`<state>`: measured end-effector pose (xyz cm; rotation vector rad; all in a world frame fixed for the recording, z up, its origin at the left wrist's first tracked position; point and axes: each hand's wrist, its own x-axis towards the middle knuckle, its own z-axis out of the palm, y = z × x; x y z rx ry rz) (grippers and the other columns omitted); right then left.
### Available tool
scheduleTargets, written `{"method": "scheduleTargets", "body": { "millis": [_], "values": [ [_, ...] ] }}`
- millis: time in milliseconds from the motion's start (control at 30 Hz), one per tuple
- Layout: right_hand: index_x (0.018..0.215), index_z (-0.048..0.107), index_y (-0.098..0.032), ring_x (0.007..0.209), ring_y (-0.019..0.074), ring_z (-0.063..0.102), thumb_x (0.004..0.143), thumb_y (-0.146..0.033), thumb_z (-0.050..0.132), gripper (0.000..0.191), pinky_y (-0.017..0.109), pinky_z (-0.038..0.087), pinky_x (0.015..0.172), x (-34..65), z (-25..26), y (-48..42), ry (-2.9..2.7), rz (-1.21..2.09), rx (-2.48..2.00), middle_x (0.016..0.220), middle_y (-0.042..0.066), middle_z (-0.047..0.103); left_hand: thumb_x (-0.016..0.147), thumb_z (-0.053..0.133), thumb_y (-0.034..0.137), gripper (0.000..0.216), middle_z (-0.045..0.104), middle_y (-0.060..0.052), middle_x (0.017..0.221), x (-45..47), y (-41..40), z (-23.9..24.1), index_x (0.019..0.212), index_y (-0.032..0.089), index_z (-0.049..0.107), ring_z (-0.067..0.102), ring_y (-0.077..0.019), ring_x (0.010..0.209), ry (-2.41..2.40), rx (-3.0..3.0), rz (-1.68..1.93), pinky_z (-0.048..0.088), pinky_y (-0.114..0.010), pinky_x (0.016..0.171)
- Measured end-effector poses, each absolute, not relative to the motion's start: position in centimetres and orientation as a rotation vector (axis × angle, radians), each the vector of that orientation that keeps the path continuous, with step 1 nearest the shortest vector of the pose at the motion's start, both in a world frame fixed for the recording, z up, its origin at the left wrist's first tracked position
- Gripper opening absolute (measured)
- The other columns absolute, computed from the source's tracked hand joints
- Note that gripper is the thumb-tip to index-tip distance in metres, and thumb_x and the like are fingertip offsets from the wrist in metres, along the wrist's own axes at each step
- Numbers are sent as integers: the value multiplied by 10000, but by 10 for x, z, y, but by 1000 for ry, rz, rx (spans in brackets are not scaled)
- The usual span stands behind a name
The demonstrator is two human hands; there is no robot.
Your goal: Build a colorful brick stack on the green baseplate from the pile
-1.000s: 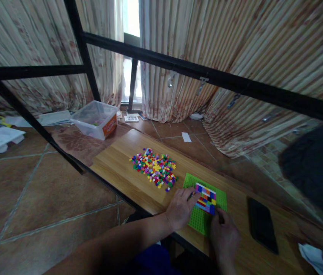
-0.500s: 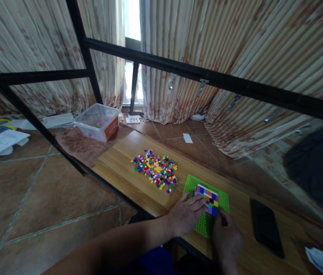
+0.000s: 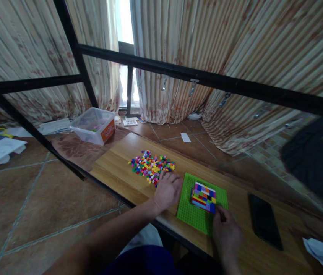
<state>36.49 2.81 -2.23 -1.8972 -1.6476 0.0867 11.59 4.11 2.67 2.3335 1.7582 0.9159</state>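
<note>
A green studded baseplate (image 3: 195,215) lies on the wooden table (image 3: 121,170), carrying a block of small multicoloured bricks (image 3: 203,196). To its left lies a heap of loose coloured bricks (image 3: 150,165). My left hand (image 3: 167,190) rests on the near right edge of that heap, fingers curled down into the bricks; what they hold is hidden. My right hand (image 3: 226,233) sits at the baseplate's near right corner, fingers curled, thumb and forefinger touching the built block's corner.
A black phone (image 3: 265,221) lies on the table right of the baseplate. White paper (image 3: 318,252) shows at the far right. A clear plastic tub (image 3: 94,125) stands on the tiled floor beyond the table. A black metal frame (image 3: 178,74) crosses in front of striped curtains.
My left hand has left the baseplate and moved left onto the heap of loose bricks. My right hand has stayed at the baseplate's corner. The camera has shifted slightly.
</note>
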Motion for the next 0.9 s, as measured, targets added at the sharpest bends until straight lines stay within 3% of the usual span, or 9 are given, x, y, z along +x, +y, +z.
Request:
{"method": "scheduleTargets", "body": {
  "millis": [133,300,900],
  "values": [
    [960,706,-153,809,251,636,857,-475,388,464,331,445,679,364,-22,28,-1626,103,-1902,969,129,700,887,490,201,218,672,-88,999,90,83,43,885,197,708,553,-262,1015,2001,2339,585,332,-522,1014],
    [959,709,-161,834,242,636,861,-472,396,452,332,452,717,362,-21,29,-1603,122,-1876,970,117,703,825,543,184,197,658,-125,1078,86,106,48,885,179,730,516,-301,1110,2030,2383,265,327,-514,1001],
    [951,697,-153,829,216,624,896,-414,391,406,329,455,761,355,-16,29,-1596,126,-1795,953,127,695,837,500,178,247,606,-160,1183,80,111,40,990,137,690,521,-299,1077,2141,2374,252,360,-468,968]
  ]
}}
